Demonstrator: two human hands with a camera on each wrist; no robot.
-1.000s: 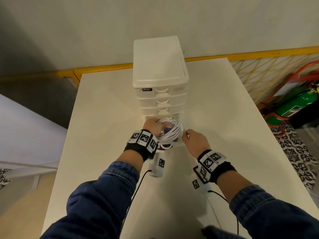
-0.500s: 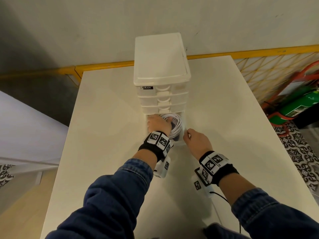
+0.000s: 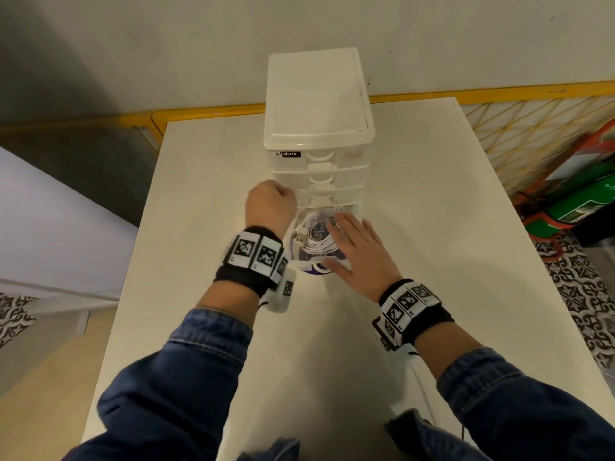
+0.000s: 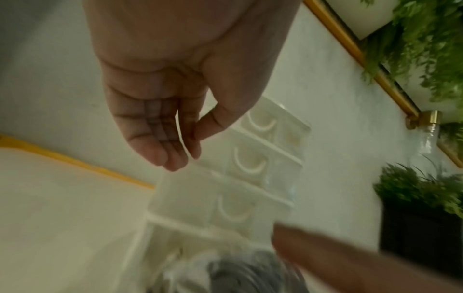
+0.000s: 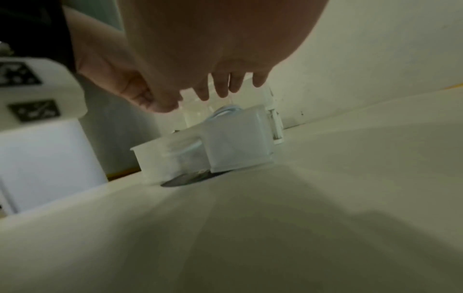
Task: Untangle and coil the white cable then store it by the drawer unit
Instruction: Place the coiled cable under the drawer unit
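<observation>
The coiled white cable (image 3: 316,234) lies in the pulled-out bottom drawer (image 3: 301,261) of the white drawer unit (image 3: 316,94). My left hand (image 3: 271,207) hovers at the drawer's left rear corner, next to the unit's front. In the left wrist view my left hand (image 4: 185,150) has loosely curled fingers and holds nothing. My right hand (image 3: 352,251) is spread flat over the coil's right side, its thumb near the drawer's front rim. The right wrist view shows its straight fingers (image 5: 221,87) above the drawer (image 5: 238,142) and a bit of cable (image 5: 225,110).
The unit stands mid-table on a white table (image 3: 449,227) against the wall. A dark round thing (image 5: 190,178) shows under the drawer's front. A yellow rail (image 3: 466,91) runs behind; a green cylinder (image 3: 579,204) lies on the floor at right.
My left hand has let go of the coil and lifted out of the drawer to the left. My right hand has moved from the drawer's right edge to lie spread over the coil.
</observation>
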